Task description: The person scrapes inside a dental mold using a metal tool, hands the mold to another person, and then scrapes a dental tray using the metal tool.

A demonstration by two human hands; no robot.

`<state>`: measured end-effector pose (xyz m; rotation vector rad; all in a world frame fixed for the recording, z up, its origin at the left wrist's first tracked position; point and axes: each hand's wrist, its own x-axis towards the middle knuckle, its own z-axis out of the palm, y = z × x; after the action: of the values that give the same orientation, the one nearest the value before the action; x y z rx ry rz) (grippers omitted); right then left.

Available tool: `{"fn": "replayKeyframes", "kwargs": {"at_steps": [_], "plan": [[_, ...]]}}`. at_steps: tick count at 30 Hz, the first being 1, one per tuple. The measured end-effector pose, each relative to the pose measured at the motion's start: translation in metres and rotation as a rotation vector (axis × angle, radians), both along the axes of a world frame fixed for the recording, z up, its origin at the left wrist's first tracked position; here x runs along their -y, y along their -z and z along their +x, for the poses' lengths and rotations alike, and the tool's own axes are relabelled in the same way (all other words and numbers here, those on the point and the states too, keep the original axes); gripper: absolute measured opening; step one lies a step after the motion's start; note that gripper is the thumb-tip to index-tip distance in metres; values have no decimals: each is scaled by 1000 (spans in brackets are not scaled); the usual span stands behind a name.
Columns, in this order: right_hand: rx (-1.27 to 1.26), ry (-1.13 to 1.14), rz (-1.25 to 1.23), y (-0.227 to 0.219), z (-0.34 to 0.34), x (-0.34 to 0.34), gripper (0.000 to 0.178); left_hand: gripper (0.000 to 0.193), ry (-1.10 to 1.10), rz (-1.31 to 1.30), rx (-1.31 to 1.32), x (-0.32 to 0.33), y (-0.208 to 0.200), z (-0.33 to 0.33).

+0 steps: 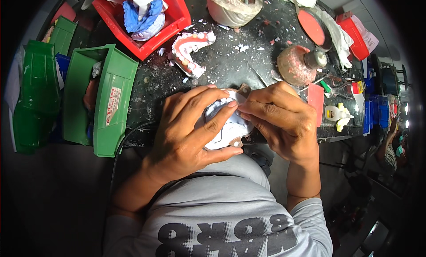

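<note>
At the table (148, 95), a white mould (233, 127) is slanting lengthwise away and rightward. Spread left fingers (213, 125) and pinched right fingers (261, 109) are holding it.

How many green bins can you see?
3. A light green bin left of the person's left hand, a darker green bin further left, and a small-looking green bin beyond them. More may be hidden.

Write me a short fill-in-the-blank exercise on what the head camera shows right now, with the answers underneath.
1. The left hand and the right hand both touch the same ____ moulded piece.
2. The bin holding the blue mould is ____.
3. The green bin with a label stands on the picture's ____ side.

Missing words: white; red; left.
</note>
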<state>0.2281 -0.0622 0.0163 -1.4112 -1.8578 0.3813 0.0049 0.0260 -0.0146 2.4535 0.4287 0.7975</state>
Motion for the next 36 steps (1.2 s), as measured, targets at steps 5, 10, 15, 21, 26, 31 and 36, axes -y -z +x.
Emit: {"fn": "replayKeyframes", "kwargs": {"at_steps": [5, 10, 15, 21, 26, 31, 36], "plan": [[-2, 1, -2, -1, -1, 0, 36, 77, -4, 4, 0, 0, 0, 1], [0, 13, -5, 1, 0, 2, 35, 76, -16, 9, 6, 0, 3, 0], [7, 81, -13, 1, -5, 9, 32, 79, 8, 36, 38, -3, 4, -1], [-10, 246, -77, -6, -10, 16, 23, 95, -19, 24, -72, -6, -7, -7], [-40, 280, -131, -5, -22, 18, 34, 91, 19, 31, -129, -8, -3, -11], [-91, 349, -142, -2, -25, 19, 30, 90, -9, -4, 73, -7, 6, -3], [-190, 416, -158, -3, -25, 21, 24, 78, -62, 53, 151, -4, -2, 8]]}}
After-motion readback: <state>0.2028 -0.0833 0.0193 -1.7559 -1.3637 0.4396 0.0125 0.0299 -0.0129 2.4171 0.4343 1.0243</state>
